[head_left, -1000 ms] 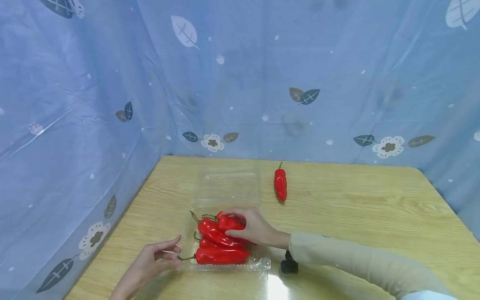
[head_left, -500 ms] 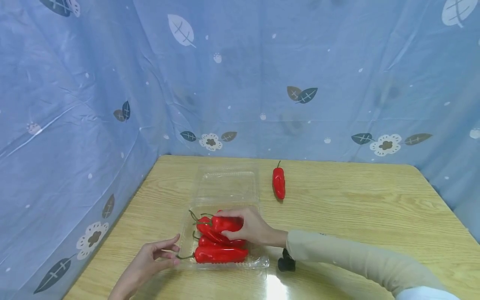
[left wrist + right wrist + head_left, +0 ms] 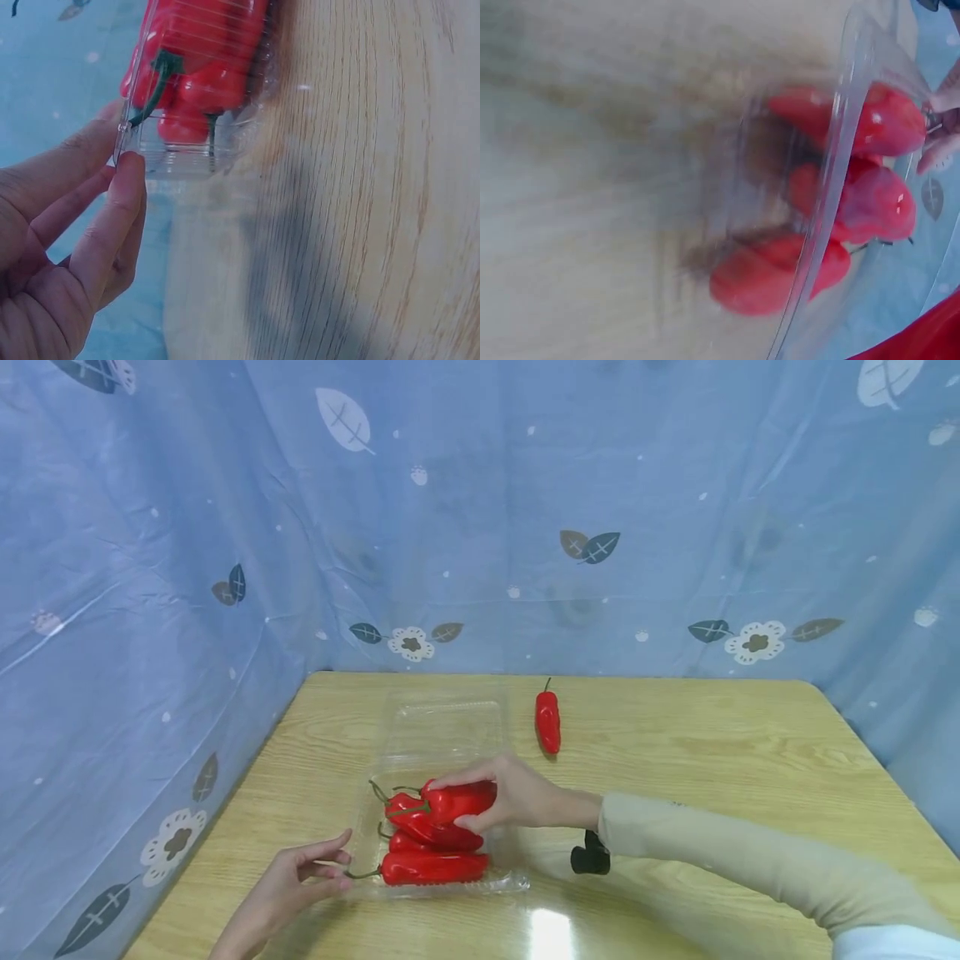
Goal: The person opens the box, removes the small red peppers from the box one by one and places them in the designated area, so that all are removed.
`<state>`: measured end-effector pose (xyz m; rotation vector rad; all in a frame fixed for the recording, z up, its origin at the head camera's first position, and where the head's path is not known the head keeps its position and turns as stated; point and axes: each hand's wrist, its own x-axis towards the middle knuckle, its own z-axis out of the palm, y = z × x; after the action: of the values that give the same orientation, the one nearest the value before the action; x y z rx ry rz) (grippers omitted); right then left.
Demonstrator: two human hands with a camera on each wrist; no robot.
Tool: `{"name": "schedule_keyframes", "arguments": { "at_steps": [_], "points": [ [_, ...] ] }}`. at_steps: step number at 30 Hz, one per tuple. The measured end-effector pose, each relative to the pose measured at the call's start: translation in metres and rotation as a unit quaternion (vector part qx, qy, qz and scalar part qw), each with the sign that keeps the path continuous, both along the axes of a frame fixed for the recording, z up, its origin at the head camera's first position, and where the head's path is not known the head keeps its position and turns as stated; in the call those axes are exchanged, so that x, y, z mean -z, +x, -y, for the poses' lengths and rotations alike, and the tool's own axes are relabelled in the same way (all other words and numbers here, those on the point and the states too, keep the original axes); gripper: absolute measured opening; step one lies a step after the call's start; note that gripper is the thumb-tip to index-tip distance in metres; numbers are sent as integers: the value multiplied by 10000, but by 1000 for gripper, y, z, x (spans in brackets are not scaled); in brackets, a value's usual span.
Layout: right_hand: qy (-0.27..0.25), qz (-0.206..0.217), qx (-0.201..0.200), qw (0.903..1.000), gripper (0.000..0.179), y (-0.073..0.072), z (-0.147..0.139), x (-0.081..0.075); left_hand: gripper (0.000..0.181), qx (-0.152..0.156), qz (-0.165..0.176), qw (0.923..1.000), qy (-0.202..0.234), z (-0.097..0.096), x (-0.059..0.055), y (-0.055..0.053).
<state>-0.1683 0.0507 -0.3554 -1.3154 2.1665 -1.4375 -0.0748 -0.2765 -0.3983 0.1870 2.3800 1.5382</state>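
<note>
left hand [image 3: 288,885] on the clear box [image 3: 506,884], right hand [image 3: 517,793] round a glossy red pepper [image 3: 457,803]

at the near left, thumb and fingers pinch the box's rim; inside, other peppers [image 3: 435,867] lie heaped, their stems toward the left. farther in, the glossy red pepper, plump and smooth with a thin green stem pointing left, sits held over the heap, thumb along its near side, fingers at its far side; contact with those below is unclear. beyond, the clear lid [image 3: 447,745] is folded back, a lone pepper [image 3: 548,723] lying to its right.
</note>
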Motion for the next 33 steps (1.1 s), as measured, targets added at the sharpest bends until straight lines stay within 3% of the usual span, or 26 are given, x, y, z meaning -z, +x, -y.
{"name": "schedule_keyframes", "arguments": {
  "at_steps": [8, 19, 26, 30, 33],
  "points": [
    [507, -758, 156, 9957, 45, -5, -26, -4, 70, -12, 74, 9999, -88, 1, 0, -1],
    [823, -1039, 669, 9889, 44, -5, -78, -2, 71, 9, 132, 9999, -87, 2, -1, -3],
    [989, -804, 1074, 9860, 44, -4, -107, 8, 70, 64, 127, 9999, -46, 2, -1, -4],
    [1010, -469, 1793, 9775, 43, -1, -116, 13, 69, 84, 71, 9999, -96, 2, -1, -3],
    [1104, -198, 2387, 9646, 43, 2, -120, 17, 69, 40, 105, 9999, -118, 2, -1, -3]
  ]
}}
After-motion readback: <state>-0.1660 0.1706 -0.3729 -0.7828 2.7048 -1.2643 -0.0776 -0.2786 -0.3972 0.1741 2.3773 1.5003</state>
